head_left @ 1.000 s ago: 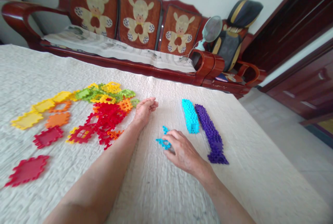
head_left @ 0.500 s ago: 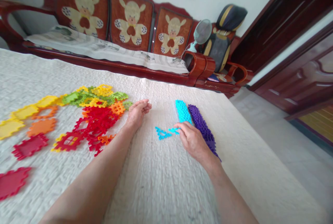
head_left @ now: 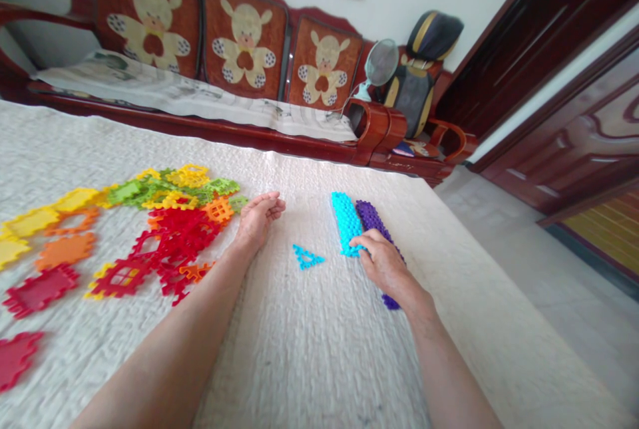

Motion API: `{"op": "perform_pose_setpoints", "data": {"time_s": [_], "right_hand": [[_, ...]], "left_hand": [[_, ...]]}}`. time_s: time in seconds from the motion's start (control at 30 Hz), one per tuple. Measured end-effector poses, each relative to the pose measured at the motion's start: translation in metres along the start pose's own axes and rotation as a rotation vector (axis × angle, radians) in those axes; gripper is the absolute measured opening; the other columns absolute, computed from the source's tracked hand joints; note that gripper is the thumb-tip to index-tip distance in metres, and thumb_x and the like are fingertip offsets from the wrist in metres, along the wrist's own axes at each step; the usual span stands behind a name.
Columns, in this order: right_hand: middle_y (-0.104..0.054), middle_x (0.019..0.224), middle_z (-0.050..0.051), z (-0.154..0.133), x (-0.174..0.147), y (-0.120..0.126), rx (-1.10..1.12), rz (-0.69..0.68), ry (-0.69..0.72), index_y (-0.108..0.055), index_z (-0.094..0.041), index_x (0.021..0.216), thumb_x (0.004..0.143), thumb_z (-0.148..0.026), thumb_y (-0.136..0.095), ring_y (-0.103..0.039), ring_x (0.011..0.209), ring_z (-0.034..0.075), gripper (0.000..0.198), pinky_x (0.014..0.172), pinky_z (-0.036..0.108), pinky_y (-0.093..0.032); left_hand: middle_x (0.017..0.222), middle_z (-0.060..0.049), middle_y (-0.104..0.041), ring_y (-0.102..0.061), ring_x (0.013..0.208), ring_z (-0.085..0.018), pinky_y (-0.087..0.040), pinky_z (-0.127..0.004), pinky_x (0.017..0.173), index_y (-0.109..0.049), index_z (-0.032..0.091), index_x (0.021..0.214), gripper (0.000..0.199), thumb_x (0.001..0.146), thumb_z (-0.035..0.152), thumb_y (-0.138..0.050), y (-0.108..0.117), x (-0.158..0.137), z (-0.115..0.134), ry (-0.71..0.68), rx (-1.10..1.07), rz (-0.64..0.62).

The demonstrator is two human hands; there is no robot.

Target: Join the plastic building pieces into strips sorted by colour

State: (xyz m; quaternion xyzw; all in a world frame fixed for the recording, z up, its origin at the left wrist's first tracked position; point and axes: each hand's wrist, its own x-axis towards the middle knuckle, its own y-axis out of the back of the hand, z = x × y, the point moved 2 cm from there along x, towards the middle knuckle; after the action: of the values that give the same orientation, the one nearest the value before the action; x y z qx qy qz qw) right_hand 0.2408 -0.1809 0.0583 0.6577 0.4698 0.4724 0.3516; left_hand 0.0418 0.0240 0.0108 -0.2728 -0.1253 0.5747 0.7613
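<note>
My right hand (head_left: 384, 261) is at the near end of a row of light blue interlocking plastic tiles (head_left: 347, 219), thumb and fingers closed on a light blue tile there. The piece's exact outline is partly hidden by the fingers. Alongside, partly behind that hand, lies a row of purple tiles (head_left: 372, 215). A loose light blue triangular tile (head_left: 306, 258) lies flat on the cloth between my two hands. My left hand (head_left: 259, 216) rests on the cloth, fingers loosely curled and apart, holding nothing, just right of the heap of red tiles (head_left: 182, 236).
Green tiles (head_left: 137, 189), yellow tiles (head_left: 74, 199) and orange tiles (head_left: 64, 251) spread over the left of the cloth-covered table (head_left: 299, 362). Beyond the far edge stand a wooden sofa (head_left: 369, 126) and a small fan (head_left: 381, 63).
My right hand has carried a light blue tile from beside the triangular tile rightward to the near end of the blue row. My left hand stays nearly still; the view has shifted slightly.
</note>
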Motion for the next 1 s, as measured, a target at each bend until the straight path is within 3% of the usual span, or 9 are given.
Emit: {"op": "perform_pose_setpoints", "data": {"time_s": [0.3,0.47,0.63,0.73,0.83,1.0], "right_hand": [[-0.059,0.102,0.008,0.006,0.0,0.0,-0.063,-0.014,-0.01,-0.066,-0.017,0.105,0.084,-0.002,-0.044,-0.061,0.096,0.018,0.035,0.09,0.032,-0.049],[-0.059,0.104,0.008,-0.012,0.004,0.005,-0.044,0.027,0.0,-0.064,-0.018,0.105,0.086,-0.007,-0.047,-0.06,0.098,0.02,0.028,0.09,0.034,-0.049],[-0.064,0.1,0.006,-0.052,0.005,-0.018,0.077,-0.042,0.161,-0.064,-0.02,0.102,0.089,-0.008,-0.048,-0.061,0.097,0.019,0.024,0.089,0.035,-0.05],[-0.064,0.113,0.008,-0.07,0.003,-0.035,0.123,-0.069,0.227,-0.063,-0.021,0.11,0.087,-0.008,-0.051,-0.058,0.11,0.021,0.029,0.097,0.039,-0.048],[-0.06,0.124,0.01,-0.076,0.003,-0.047,0.132,-0.091,0.23,-0.061,-0.02,0.115,0.087,-0.009,-0.051,-0.055,0.119,0.022,0.031,0.103,0.042,-0.045],[-0.064,0.115,0.01,-0.075,0.004,-0.054,0.188,-0.07,0.209,-0.061,-0.021,0.113,0.093,-0.012,-0.044,-0.058,0.111,0.02,0.028,0.099,0.04,-0.048]], "left_hand": [[0.074,-0.005,-0.069,-0.063,0.07,-0.016,-0.046,-0.028,0.068,-0.07,0.014,0.084,0.031,0.06,0.033,-0.076,0.001,0.002,-0.002,-0.003,-0.002,-0.017],[0.074,-0.005,-0.069,-0.063,0.07,-0.016,-0.046,-0.027,0.067,-0.07,0.015,0.083,0.029,0.06,0.033,-0.076,0.001,0.002,-0.002,-0.006,-0.007,-0.018],[0.073,-0.004,-0.069,-0.063,0.069,-0.016,-0.046,-0.028,0.067,-0.068,0.016,0.083,0.031,0.06,0.034,-0.077,0.0,0.001,-0.001,0.0,0.0,-0.014],[0.072,-0.004,-0.069,-0.063,0.068,-0.016,-0.046,-0.028,0.066,-0.068,0.016,0.084,0.032,0.06,0.035,-0.076,-0.001,0.001,-0.001,0.005,0.002,-0.019],[0.072,-0.004,-0.069,-0.063,0.068,-0.016,-0.046,-0.028,0.065,-0.068,0.016,0.085,0.031,0.061,0.034,-0.075,-0.001,0.001,-0.001,0.006,-0.004,-0.022],[0.072,-0.004,-0.069,-0.063,0.068,-0.016,-0.046,-0.029,0.067,-0.068,0.015,0.084,0.029,0.061,0.032,-0.075,-0.001,0.001,0.0,0.01,-0.003,-0.019]]}}
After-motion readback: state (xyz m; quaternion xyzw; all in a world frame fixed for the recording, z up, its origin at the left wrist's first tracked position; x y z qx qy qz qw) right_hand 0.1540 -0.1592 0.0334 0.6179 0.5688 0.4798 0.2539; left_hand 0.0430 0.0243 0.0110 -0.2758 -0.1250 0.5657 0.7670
